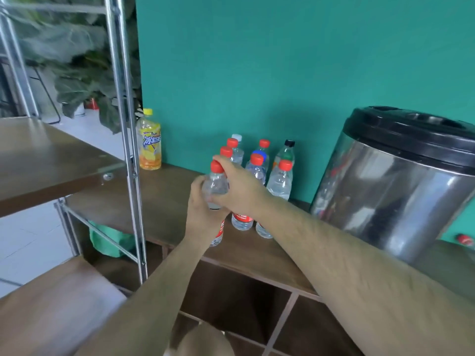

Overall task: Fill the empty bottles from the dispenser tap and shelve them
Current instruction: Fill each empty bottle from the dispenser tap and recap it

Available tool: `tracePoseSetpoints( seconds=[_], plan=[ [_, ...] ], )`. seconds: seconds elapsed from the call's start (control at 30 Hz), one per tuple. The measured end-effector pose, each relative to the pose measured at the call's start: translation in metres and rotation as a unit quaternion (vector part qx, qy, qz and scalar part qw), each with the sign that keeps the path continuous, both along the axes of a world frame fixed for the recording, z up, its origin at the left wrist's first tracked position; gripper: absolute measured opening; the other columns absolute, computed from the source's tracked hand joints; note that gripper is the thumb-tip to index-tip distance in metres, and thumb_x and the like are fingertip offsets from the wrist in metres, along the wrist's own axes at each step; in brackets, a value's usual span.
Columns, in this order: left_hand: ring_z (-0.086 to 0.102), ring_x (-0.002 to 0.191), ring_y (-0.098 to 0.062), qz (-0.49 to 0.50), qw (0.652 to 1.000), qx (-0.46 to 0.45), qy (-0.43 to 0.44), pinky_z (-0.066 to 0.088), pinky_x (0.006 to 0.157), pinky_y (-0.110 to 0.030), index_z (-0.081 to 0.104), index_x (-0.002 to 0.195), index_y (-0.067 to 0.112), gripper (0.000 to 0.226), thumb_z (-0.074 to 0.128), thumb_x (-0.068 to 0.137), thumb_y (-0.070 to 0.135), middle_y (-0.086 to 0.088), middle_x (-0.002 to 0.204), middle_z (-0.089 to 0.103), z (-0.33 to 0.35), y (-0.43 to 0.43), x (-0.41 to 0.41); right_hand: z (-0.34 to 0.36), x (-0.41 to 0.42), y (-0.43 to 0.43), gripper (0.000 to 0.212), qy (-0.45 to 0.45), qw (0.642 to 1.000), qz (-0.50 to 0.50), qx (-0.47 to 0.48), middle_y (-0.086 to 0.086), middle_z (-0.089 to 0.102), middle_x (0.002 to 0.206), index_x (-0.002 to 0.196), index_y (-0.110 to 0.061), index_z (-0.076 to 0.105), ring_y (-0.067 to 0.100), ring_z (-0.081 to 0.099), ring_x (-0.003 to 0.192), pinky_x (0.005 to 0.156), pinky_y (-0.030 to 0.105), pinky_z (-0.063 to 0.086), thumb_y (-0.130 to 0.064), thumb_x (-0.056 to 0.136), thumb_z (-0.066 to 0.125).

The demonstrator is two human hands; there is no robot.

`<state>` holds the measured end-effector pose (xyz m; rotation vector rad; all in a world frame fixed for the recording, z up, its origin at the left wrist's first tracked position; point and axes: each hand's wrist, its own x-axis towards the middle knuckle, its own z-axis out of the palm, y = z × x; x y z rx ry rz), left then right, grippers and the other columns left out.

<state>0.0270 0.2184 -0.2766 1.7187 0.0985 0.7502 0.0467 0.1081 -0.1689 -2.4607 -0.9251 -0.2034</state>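
- Both your forearms run up from the bottom edge and meet at frame centre, over the front part of the brown tabletop.
- Your left hand is wrapped around the body of a clear bottle, gripping it from the left side and below; the bottle stands upright, its red label showing under the hand.
- Your right hand is closed over the same bottle's upper part from the right, one finger reaching up beside its red cap. Can't tell whether the bottle base rests on the tabletop or is lifted.
- Just behind, centre frame, a cluster of clear bottles stands close together on the tabletop, most red-capped, one with a blue cap, one with a black cap, one whitish.
- Right of frame, the steel dispenser with black lid sits on the tabletop, near the cluster. Tap not visible.
- Left of centre, a yellow drink bottle stands alone against the teal wall, beside the metal rack post.
- Left edge, the rack's wooden shelf; blurred plant upper left.
- Open cubbies lie under the tabletop, bottom centre.
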Motion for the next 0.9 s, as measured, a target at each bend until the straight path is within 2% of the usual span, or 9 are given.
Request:
tracePoseSetpoints(
  seconds=[0.1,0.2,0.33,0.4,0.47,0.53,0.63,0.77,0.9],
  plan=[
    [0.052,0.131,-0.014,0.017,1.000,0.011,0.017,0.050,0.105,-0.054,0.037,0.143,0.049,0.091,0.091,0.072,0.033,0.024,0.140,0.051,-0.013,0.002,0.006,-0.009,0.006,0.005,0.086,-0.001,1.000,-0.014,0.014,0.009,0.052,0.146,0.162,-0.023,0.030,0.028,0.057,0.126,0.102,0.039,0.048,-0.025,0.091,0.079],
    [0.045,0.132,-0.021,0.042,0.996,0.053,0.063,0.043,0.110,-0.055,0.028,0.150,0.046,0.089,0.083,0.080,0.038,0.012,0.147,0.048,-0.013,0.002,0.012,-0.014,0.013,0.010,0.089,-0.004,0.999,-0.034,0.012,0.007,0.048,0.150,0.164,-0.028,0.024,0.030,0.058,0.125,0.096,0.036,0.048,-0.023,0.092,0.077],
    [0.037,0.141,-0.021,0.039,0.990,0.085,0.104,0.032,0.112,-0.048,0.022,0.159,0.036,0.090,0.075,0.088,0.039,0.008,0.153,0.039,-0.004,0.001,0.013,-0.016,0.016,0.014,0.091,-0.007,0.999,-0.050,0.013,0.008,0.045,0.153,0.165,-0.030,0.021,0.031,0.056,0.130,0.101,0.038,0.048,-0.023,0.094,0.077],
    [0.036,0.143,-0.022,0.043,0.987,0.095,0.119,0.033,0.111,-0.048,0.018,0.161,0.035,0.097,0.079,0.085,0.042,0.006,0.154,0.038,0.000,0.002,0.007,-0.015,0.009,0.012,0.089,-0.020,0.998,-0.062,0.026,0.003,0.039,0.155,0.164,-0.032,0.024,0.028,0.048,0.137,0.103,0.038,0.047,-0.025,0.094,0.078],
    [0.035,0.145,-0.025,0.070,0.984,0.108,0.125,0.033,0.113,-0.053,0.018,0.162,0.030,0.107,0.085,0.079,0.043,0.000,0.158,0.036,0.001,0.002,-0.005,-0.013,-0.002,0.005,0.082,-0.064,0.994,-0.082,0.031,0.000,0.033,0.155,0.163,-0.034,0.027,0.026,0.037,0.143,0.104,0.041,0.048,-0.034,0.095,0.074],
    [0.040,0.141,-0.030,0.118,0.980,0.129,0.092,0.037,0.110,-0.057,0.027,0.160,0.021,0.103,0.087,0.078,0.040,-0.008,0.154,0.041,0.006,0.000,-0.021,-0.008,-0.017,-0.007,0.065,-0.098,0.990,-0.083,0.058,0.002,0.036,0.154,0.158,-0.028,0.037,0.028,0.036,0.142,0.108,0.046,0.047,-0.039,0.100,0.065],
    [0.048,0.127,-0.027,0.154,0.970,0.190,0.000,0.044,0.102,-0.052,0.049,0.144,0.017,0.068,0.080,0.086,0.035,-0.007,0.139,0.053,0.024,-0.018,-0.052,-0.002,-0.048,-0.042,0.039,-0.162,0.980,-0.071,0.086,0.008,0.052,0.137,0.143,-0.014,0.056,0.029,0.048,0.124,0.103,0.047,0.048,-0.029,0.107,0.054],
    [0.047,0.117,-0.019,0.077,0.953,0.284,-0.069,0.037,0.095,-0.034,0.058,0.127,0.017,0.036,0.069,0.093,0.025,-0.003,0.128,0.056,0.061,-0.072,-0.096,-0.001,-0.096,-0.114,0.031,-0.228,0.963,-0.106,0.102,0.009,0.060,0.123,0.127,-0.010,0.064,0.031,0.054,0.111,0.092,0.044,0.051,-0.023,0.104,0.048],
    [0.049,0.124,-0.021,-0.053,0.935,0.336,-0.096,0.038,0.106,-0.032,0.056,0.134,0.016,0.041,0.064,0.095,0.024,-0.002,0.132,0.054,0.090,-0.153,-0.125,-0.009,-0.133,-0.206,0.036,-0.243,0.946,-0.185,0.108,0.009,0.061,0.122,0.127,-0.010,0.064,0.032,0.055,0.109,0.092,0.048,0.052,-0.027,0.104,0.041]
  ],
)
